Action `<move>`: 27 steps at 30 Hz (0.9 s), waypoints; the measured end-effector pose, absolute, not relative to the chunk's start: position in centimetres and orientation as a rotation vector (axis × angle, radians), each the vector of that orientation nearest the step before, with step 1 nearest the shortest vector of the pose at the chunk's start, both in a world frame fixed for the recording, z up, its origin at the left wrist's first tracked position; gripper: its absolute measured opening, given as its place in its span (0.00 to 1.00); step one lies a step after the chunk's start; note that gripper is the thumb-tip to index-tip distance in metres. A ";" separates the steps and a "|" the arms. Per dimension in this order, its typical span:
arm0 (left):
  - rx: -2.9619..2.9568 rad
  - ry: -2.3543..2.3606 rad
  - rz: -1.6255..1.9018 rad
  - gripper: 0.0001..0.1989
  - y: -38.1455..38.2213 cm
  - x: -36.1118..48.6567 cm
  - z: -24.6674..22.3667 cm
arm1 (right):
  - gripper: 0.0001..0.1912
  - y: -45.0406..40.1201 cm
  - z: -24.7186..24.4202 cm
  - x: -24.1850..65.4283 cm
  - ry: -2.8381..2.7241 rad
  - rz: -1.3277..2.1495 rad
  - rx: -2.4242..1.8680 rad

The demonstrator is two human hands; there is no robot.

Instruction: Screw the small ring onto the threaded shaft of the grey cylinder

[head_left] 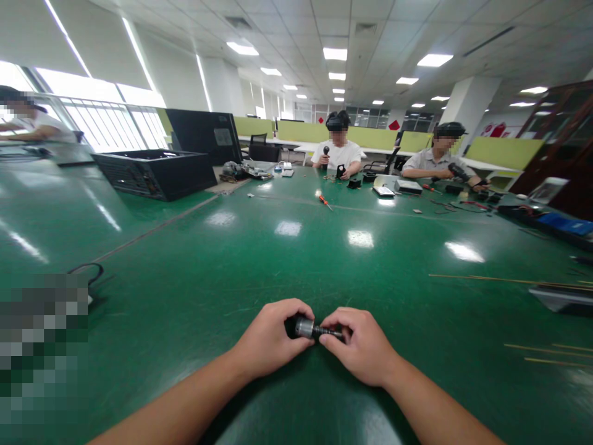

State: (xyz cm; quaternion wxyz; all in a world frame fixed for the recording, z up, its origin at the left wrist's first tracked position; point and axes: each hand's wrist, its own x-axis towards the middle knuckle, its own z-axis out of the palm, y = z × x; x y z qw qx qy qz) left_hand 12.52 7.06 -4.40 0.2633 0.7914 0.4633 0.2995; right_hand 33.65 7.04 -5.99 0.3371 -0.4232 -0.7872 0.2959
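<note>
Between my hands, near the front of the green table (296,266), is a short silver metal cylinder (304,327) with a dark ribbed shaft (319,332) on its right side. My left hand (273,337) is closed around the cylinder, thumb below and fingers above. On the right, the thumb and fingers of my right hand (364,343) pinch the shaft, whose thin end shows past the fingertips. Whether cylinder and shaft are one piece or two I cannot tell. Both lie about level, just over the tabletop.
An orange screwdriver (325,202) lies farther back. A black computer case (157,173) stands at the back left. Two people (338,148) work across the table among small parts. Thin yellowish rods (482,277) and a grey-black object (560,298) lie at the right.
</note>
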 end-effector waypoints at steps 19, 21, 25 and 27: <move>2.101 1.283 0.847 0.13 7.3 12.5 -4.2 | 0.01 7.1 -6.1 33.7 -2.019 0.765 -1.100; 2.103 1.280 0.850 0.13 7.3 12.4 -4.2 | 0.02 7.0 -6.1 33.7 -2.021 0.766 -1.101; 2.116 1.275 0.848 0.13 7.3 12.4 -4.2 | 0.02 7.1 -6.1 33.6 -2.022 0.762 -1.107; 2.123 1.271 0.849 0.13 7.2 12.4 -4.1 | 0.02 7.1 -6.1 33.6 -2.020 0.765 -1.110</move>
